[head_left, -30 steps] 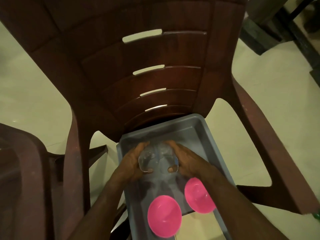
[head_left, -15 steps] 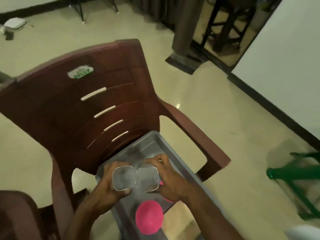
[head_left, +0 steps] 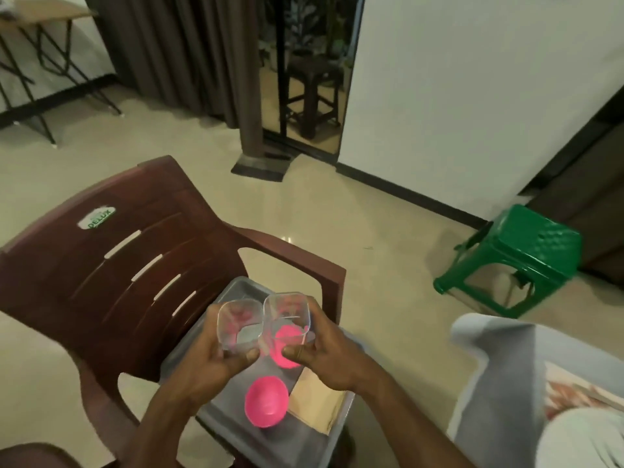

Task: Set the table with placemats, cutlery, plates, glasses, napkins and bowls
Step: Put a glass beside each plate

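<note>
Now — left hand (head_left: pixel 216 358) grips glass (head_left: pixel 238 327) | right hand (head_left: pixel 326 354) grips second glass (head_left: pixel 287 319)

Brown chair (head_left: pixel 111 275) at lower left carries the grey tray (head_left: pixel 304 434) on its seat; two pink bowls (head_left: pixel 266 401) sit in that tray.

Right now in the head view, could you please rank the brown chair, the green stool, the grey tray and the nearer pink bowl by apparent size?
1. brown chair
2. grey tray, partly hidden by the arms
3. green stool, farther off, so its rank against the tray is unsure
4. pink bowl
</note>
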